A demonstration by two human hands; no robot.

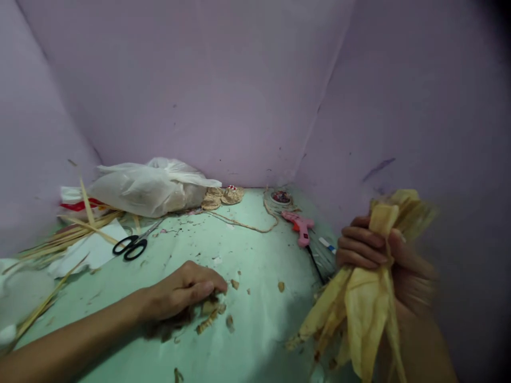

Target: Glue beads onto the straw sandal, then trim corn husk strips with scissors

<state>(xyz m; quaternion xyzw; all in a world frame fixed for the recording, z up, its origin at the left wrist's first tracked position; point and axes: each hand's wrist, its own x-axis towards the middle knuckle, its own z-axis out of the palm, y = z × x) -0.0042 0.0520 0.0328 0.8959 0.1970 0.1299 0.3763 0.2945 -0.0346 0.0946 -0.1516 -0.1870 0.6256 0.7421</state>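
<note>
My right hand (371,250) is raised at the right, fingers wrapped round a bunch of dry yellow husks (359,308) that hang down below the fist and stick out above it. My left hand (183,292) rests low on the pale green surface (255,255), fingers curled over small brown husk scraps (209,314). What is under its fingertips is blurred.
Black-handled scissors (131,246) lie at the left beside white paper and long straw strips (80,223). A white plastic bag (147,186) sits at the back, woven pieces (221,197) beside it. A pink glue gun (300,226) and cord lie near the right wall.
</note>
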